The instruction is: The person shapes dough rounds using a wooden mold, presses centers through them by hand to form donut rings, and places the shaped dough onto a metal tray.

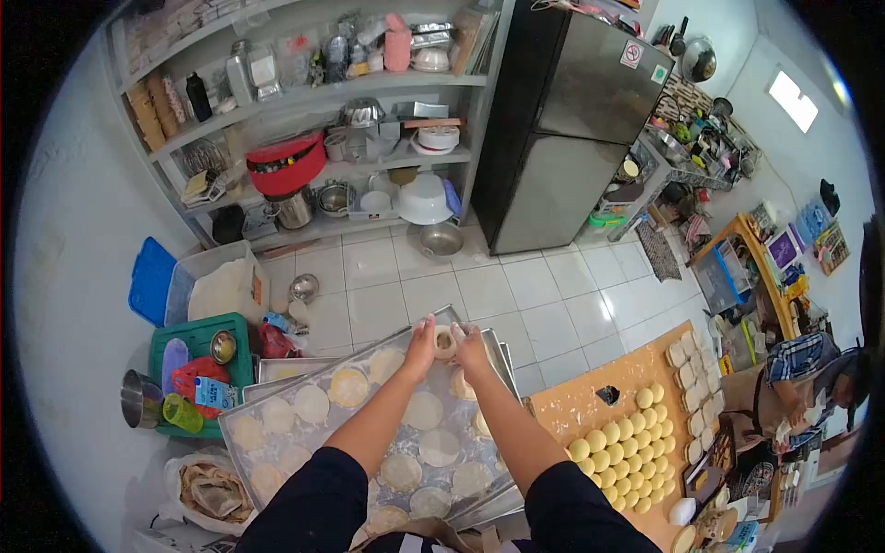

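Note:
At the far edge of the metal tray [346, 441], my left hand [422, 345] and my right hand [471, 348] hold a small round dough piece [444, 342] between them. It is pale around its rim and darker in the middle; whether that is a hole or a filling I cannot tell. My fingers are closed about its two sides. Below my hands, several flat dough discs lie on the floured tray, among them a pale disc [424, 411] between my forearms and a yellower disc [348, 387] left of my left arm.
On the right, a wooden board [553, 410] bears rows of yellow dough balls [623, 452] and paler square pieces [698, 396]. A co-worker [784, 396] is beyond it. To the left stand a green crate [244, 346] and a flour bin [221, 290]. Shelves [313, 92] and a fridge [562, 138] are behind.

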`<state>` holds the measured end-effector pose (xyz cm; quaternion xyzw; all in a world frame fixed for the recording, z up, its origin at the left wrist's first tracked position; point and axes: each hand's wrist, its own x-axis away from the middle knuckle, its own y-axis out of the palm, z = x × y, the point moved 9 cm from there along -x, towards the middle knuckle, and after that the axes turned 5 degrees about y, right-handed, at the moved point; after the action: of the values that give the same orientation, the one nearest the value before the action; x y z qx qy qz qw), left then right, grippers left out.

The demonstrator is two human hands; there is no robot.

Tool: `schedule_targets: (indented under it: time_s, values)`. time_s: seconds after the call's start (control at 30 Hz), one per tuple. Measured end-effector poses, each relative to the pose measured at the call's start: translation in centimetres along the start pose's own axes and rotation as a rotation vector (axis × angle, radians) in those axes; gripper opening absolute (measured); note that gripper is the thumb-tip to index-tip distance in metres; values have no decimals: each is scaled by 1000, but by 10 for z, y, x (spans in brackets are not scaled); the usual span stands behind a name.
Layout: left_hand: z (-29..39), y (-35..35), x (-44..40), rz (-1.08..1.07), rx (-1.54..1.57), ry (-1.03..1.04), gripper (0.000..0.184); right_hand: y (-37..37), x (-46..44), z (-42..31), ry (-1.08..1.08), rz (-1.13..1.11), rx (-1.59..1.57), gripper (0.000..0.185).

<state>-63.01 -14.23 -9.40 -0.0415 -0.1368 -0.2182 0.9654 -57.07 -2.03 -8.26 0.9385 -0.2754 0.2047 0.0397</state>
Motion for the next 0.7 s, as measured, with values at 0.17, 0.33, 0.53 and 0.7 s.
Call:
schedule_targets:
  time_s: [0.17,0.33,0.53,0.7]
  values:
    - [59,-2,31,-39,-197,33,80,-2,23,-32,-161,121,310,42]
    - [67,-16,29,-97,-439,146,63,-4,36,-53,-309,84,673,41]
    - [85,1,54,-319,-1346,479,49,13,55,-72,-617,12,1075,35]
    - [65,-2,44,-206,-1349,574,40,22,62,-69,-673,63,1203,34]
